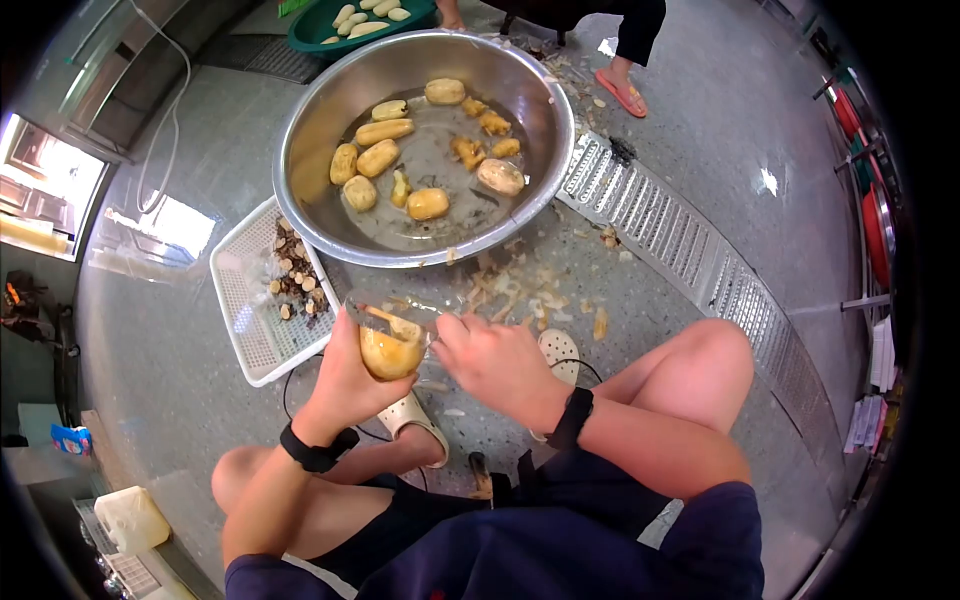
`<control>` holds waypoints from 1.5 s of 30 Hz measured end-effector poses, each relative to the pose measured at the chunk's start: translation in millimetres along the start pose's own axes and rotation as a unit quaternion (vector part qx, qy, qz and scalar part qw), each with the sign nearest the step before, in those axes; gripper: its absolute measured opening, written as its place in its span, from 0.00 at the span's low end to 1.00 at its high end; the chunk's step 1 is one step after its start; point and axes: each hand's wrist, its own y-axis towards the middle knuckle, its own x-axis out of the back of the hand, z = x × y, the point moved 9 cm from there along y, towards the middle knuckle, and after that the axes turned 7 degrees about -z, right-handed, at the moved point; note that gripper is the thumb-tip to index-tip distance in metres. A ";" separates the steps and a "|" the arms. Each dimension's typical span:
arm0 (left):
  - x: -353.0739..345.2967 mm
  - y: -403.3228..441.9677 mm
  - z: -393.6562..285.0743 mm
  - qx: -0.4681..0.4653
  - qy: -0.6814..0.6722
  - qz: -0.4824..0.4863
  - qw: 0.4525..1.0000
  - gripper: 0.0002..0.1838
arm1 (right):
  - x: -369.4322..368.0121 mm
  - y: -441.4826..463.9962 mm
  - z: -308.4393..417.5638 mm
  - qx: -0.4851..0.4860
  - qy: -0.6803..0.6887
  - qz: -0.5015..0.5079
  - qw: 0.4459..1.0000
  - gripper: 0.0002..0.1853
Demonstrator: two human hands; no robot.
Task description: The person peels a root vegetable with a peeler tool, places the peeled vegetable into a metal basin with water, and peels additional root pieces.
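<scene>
My left hand (347, 385) is wrapped round a yellowish lotus root segment (390, 352), held up in front of my knees. A pale strip lies across the top of the segment, and the area just above it is smeared. Close by on the right, my right hand (497, 362) is closed, its fingertips near the segment's side. What it grips is blurred and hidden by the fingers. Beyond both hands stands a large metal basin (430, 258) with shallow water. Several brown-yellow lotus root pieces (428, 203) lie in it.
A white plastic basket (250, 335) with dark cut ends (297, 275) stands left of the basin. Peel scraps (520, 290) litter the floor. A metal drain grate (680, 240) runs right. Behind, a green tub (310, 38) holds pale pieces; another person's sandalled foot (622, 92) is near.
</scene>
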 end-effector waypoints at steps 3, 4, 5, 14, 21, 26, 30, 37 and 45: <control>0.4 -4.0 -4.3 -0.068 0.093 -0.085 0.990 0.45 | -1.3 1.3 -1.6 -0.031 0.008 0.005 0.999 0.12; -0.6 -5.2 -0.1 -0.041 0.049 -0.054 0.997 0.46 | -1.6 1.8 -1.5 -0.035 0.018 0.005 0.999 0.12; 1.1 -3.8 2.4 -0.017 0.003 -0.020 1.000 0.47 | 1.7 3.8 0.5 -0.010 0.007 -0.003 1.000 0.12; -0.2 -11.8 13.5 0.041 -0.173 0.204 0.963 0.60 | 17.3 4.5 12.6 0.159 0.076 -0.058 0.983 0.10; 0.7 -9.9 4.7 -0.027 0.004 -0.004 1.000 0.42 | -6.7 -0.5 2.5 0.020 0.012 -0.008 1.000 0.12; -0.6 -14.6 -13.2 -0.164 0.141 -0.147 0.965 0.49 | -11.5 2.9 -2.1 -0.050 0.022 0.026 0.998 0.14; -0.9 -14.0 -7.8 -0.115 0.135 -0.145 0.973 0.51 | -13.7 2.0 -6.3 -0.082 0.058 0.061 0.993 0.14; 0.5 -12.6 13.6 0.038 -0.080 0.039 0.995 0.52 | -7.2 -8.2 -8.1 0.008 0.042 0.053 0.998 0.13; -1.9 -23.8 0.7 0.077 -0.175 0.218 0.957 0.54 | 0.1 -15.2 -2.5 0.122 0.064 0.005 0.990 0.14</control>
